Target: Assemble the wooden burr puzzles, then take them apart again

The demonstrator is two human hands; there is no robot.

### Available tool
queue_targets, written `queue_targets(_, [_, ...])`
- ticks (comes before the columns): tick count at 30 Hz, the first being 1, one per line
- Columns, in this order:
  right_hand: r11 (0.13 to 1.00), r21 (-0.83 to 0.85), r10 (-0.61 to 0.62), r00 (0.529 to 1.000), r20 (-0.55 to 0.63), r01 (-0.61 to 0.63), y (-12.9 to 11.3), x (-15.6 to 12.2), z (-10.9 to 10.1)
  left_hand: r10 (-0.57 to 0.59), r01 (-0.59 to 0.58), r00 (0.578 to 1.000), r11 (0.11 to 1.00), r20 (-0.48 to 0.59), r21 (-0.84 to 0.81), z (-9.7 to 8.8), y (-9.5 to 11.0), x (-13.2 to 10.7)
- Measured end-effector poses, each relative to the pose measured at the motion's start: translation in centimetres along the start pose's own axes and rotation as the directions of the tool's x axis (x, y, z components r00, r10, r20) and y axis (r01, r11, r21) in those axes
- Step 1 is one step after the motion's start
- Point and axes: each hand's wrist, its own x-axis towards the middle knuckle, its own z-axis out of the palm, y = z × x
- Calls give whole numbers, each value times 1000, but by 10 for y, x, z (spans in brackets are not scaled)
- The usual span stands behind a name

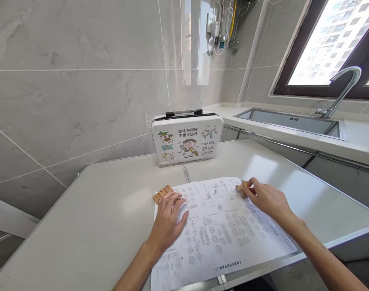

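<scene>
A large printed paper sheet [208, 258] with rows of small puzzle-like drawings lies on the table. My left hand [167, 222] rests on its left part, fingers spread and bent a little. Just beyond those fingertips sit several small wooden blocks [163, 192] side by side, partly covered by the fingers. At the sheet's far right edge, my right hand [263, 198] pinches a small wooden block [239, 187]. It sits against another wooden block [244, 184], crossing it. The fingers hide part of both, so whether they interlock I cannot tell.
A white cartoon-printed case [187, 139] with a black handle stands upright on the white folding table [111, 218], near the tiled wall. To the right, a counter holds a sink [287, 119] with a curved faucet [343, 91] below a window.
</scene>
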Motion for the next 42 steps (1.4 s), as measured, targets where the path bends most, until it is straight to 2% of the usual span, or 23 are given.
queue_targets(4, [1000,25,-4,999,-40,5,-15,3,0,4,-4,1000,1000,-9,-27,0,0,-1])
queue_targets(7, [977,191,-75,994,-83,90,-33,2,-2,-28,27,1000,996,-10,-87,-1,2,0])
queue_targets(9, [885,412,-198,976,-91,218,-50,-1,-2,-96,94,995,982,-2,-166,-1,3,0])
queue_targets(11, [705,651,-307,949,-77,281,-69,-5,0,-207,208,978,937,32,-280,0,3,1])
queue_targets(14, [489,824,-408,910,-74,286,-102,-14,4,-357,376,924,777,138,-506,4,2,1])
queue_targets(16, [389,875,-457,885,-88,288,-123,-19,8,-379,426,899,631,221,-649,6,0,1])
queue_targets(18, [329,895,-503,858,-104,301,-140,-22,13,-367,454,883,515,291,-727,6,-2,2])
queue_targets(22, [277,906,-554,823,-121,320,-159,-22,27,-431,528,830,404,354,-747,-2,-3,5])
queue_targets(24, [226,942,-573,816,-77,248,-162,-20,35,-476,549,799,327,368,-769,-8,-1,8])
queue_targets(26, [148,981,-611,792,-9,125,-162,-16,43,-492,533,788,248,369,-809,-11,0,10])
queue_targets(29, [84,996,-697,711,90,-45,-158,-12,50,-472,497,805,202,361,-844,-11,0,12])
queue_targets(36, [110,944,-858,449,249,-312,-145,-5,48,-379,500,829,174,411,-849,-6,-5,10])
queue_targets(39, [133,925,-898,352,264,-355,-143,-3,46,-286,489,853,141,437,-861,-7,-3,10])
queue_targets(42, [147,940,-919,308,245,-310,-143,-3,45,-229,496,859,148,458,-855,-9,-1,12])
